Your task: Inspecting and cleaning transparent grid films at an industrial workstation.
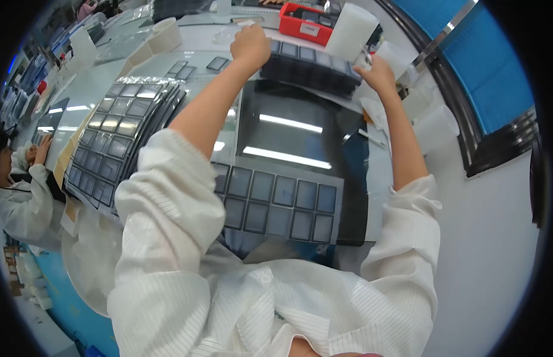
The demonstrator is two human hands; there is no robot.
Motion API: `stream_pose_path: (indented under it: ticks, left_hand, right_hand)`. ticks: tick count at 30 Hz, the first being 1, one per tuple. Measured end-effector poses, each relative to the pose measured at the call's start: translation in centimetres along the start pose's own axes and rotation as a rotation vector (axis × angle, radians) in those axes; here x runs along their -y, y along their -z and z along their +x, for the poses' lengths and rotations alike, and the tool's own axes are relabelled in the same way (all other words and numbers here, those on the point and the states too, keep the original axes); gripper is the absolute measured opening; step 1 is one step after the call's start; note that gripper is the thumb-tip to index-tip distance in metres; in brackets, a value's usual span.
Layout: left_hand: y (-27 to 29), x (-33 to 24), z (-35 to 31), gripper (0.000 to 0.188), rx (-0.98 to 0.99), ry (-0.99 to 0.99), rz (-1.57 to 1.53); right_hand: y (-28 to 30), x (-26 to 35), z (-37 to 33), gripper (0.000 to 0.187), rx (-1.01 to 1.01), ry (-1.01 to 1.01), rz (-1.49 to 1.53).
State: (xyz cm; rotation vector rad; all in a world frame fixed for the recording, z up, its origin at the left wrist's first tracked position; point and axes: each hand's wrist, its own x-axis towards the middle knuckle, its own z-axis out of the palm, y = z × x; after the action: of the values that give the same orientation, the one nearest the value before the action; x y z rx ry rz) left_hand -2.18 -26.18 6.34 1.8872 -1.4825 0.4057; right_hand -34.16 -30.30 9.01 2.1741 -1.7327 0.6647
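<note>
Trays (309, 70), dark, stand stacked at far side of table (197, 43), between your hands. Your left hand (251, 44) is curled near stack's left end, by white scrap (246, 24); cannot tell if it grips. Your right hand (378, 72) has bent fingers at small shiny thing (368, 58); grip unclear. Possible trouble: right hand bumps white roll (351, 34) close beside, roll tips over. Red bin (290, 30) bears white label (310, 29), writing too small to read.

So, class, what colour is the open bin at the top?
The bin is red, clearest in the head view.
</note>
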Motion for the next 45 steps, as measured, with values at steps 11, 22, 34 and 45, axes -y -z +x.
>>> stream_pose_path:
  ticks: [11, 22, 34, 45]
  left_hand:
    - [19.7, 7.3, -19.3, 0.022, 0.380, -0.006, -0.227]
    - [22.9, 9.4, -28.8, 0.029, 0.565, 0.529, -0.486]
    - [22.1, 10.2, -29.3, 0.035, 0.535, 0.260, -0.269]
    - [21.9, 9.2, -30.1, 0.043, 0.533, 0.563, -0.644]
  right_hand:
    - [11.3, 11.4, -25.7, 0.043, 0.666, 0.697, 0.562]
    - [10.3, 12.3, -32.6, 0.049, 0.418, 0.806, 0.341]
    - [10.0, 12.1, -32.3, 0.045, 0.358, 0.858, 0.282]
    - [9.5, 12.0, -32.6, 0.045, 0.322, 0.840, 0.344]
